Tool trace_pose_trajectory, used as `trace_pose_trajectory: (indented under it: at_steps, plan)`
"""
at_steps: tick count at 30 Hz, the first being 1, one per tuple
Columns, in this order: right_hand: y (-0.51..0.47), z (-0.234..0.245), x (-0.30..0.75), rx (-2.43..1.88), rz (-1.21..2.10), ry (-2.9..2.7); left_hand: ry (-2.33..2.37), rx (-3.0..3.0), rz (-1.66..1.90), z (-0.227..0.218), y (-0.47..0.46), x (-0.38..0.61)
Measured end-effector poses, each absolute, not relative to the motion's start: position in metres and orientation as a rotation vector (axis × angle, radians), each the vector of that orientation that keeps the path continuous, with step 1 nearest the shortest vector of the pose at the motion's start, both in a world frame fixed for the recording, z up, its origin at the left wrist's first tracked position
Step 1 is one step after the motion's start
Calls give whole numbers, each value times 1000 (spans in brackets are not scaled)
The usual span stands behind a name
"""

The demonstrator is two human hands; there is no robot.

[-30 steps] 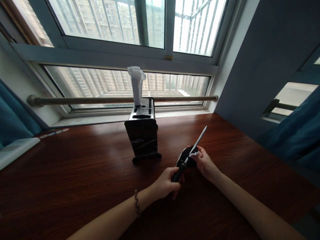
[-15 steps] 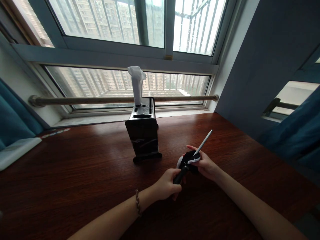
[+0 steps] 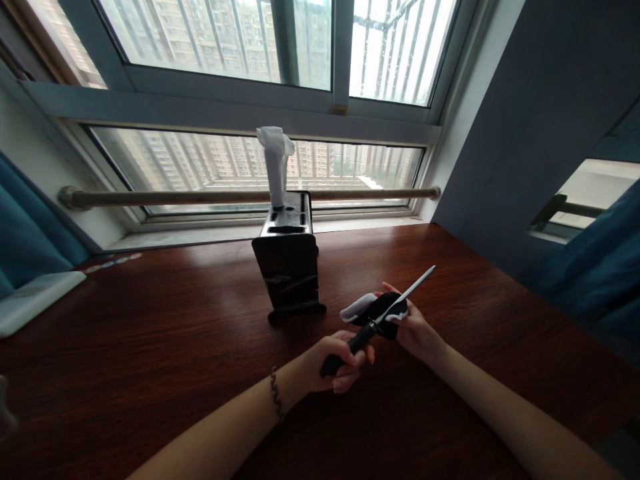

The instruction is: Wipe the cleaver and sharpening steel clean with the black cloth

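My left hand (image 3: 340,360) is closed around the black handle of a sharpening steel (image 3: 420,283), a thin pale rod pointing up to the right. A black-and-white cloth (image 3: 369,307) is folded about the lower part of the rod. My right hand (image 3: 417,330) grips this cloth from the right, its fingers partly hidden behind it. Beyond my left hand stands a black knife block (image 3: 287,273) with slots in its top. Something wrapped in white (image 3: 275,163) sticks up from one slot.
The brown wooden table (image 3: 175,333) reaches to the window sill, with a metal rail (image 3: 200,197) across the window. A pale flat object (image 3: 40,300) lies at the left edge. A transparent object (image 3: 6,413) shows partly at the lower left. Blue curtains hang on both sides.
My left hand has moved slightly left and down with the handle. More of the cloth shows now, spread out left of the rod. My right hand remains nearly in place.
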State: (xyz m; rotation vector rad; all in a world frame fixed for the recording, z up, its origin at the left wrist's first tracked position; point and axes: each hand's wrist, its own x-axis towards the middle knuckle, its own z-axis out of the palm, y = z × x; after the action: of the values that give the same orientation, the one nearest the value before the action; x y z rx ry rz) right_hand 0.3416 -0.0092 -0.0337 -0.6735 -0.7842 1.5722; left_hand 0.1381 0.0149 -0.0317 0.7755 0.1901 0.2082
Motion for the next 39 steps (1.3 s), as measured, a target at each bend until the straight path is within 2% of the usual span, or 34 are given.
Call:
trace_pose_trajectory:
  at_steps: [6,15,39]
  plan:
    - [-10,-36,338,-707,1669,-878,216,786,180,-36,15,139]
    - [-8,-40,337,-848,1579,-746,374,959,273,-43,4,151]
    - [45,-31,435,-816,910,-299,384,1024,275,-39,3,148]
